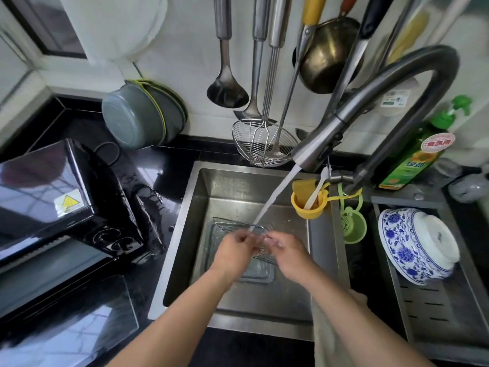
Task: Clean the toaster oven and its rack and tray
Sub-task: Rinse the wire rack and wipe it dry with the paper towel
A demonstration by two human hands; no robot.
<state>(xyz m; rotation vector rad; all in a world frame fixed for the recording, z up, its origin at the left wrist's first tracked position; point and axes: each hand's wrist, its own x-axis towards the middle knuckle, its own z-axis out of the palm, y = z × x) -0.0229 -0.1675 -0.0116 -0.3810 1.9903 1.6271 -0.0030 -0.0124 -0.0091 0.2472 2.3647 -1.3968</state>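
The black toaster oven (66,181) stands on the counter at the left with its glass door (68,316) folded down. In the steel sink (185,234) lies the metal tray (256,276), and the wire rack (238,223) rests over it. Water from the faucet (344,120) streams down onto the spot where both hands meet. My left hand (232,252) and my right hand (287,251) are fingertip to fingertip just above the rack, fingers curled. Water and blur hide whether they grip a rack wire or only rub together.
A yellow holder (308,205) with a sponge and a green strainer (353,229) hang at the sink's right wall. A blue-and-white bowl (412,245) lies in the drainer at the right, behind it a green detergent bottle (412,157). Ladles and a skimmer (264,144) hang above; grey bowls (140,115) lean at the back.
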